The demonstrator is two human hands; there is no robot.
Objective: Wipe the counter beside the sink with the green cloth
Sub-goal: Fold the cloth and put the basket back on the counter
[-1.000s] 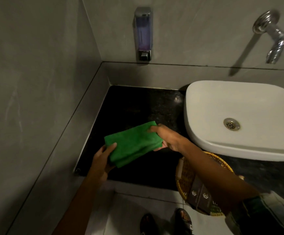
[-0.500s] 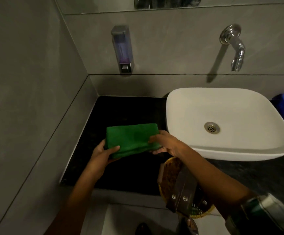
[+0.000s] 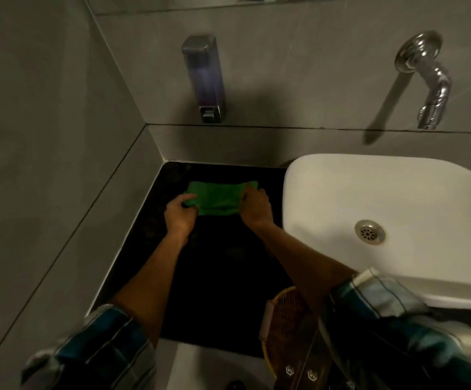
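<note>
A folded green cloth [image 3: 217,197] is stretched between both hands, low over the far part of the black counter [image 3: 223,271], left of the white sink [image 3: 392,220]. My left hand [image 3: 179,213] grips its left end. The cloth's right end is pinched by my right hand [image 3: 255,206], close to the sink's left rim. Whether the cloth touches the counter is unclear.
A soap dispenser [image 3: 203,77] hangs on the back wall above the counter. A chrome tap [image 3: 428,80] juts out over the sink. A woven basket [image 3: 288,327] with dark packets sits at the counter's front right. Grey walls close off the left and back.
Both hands carried the cloth away from me toward the back of the counter and levelled it. The camera moved forward over the counter.
</note>
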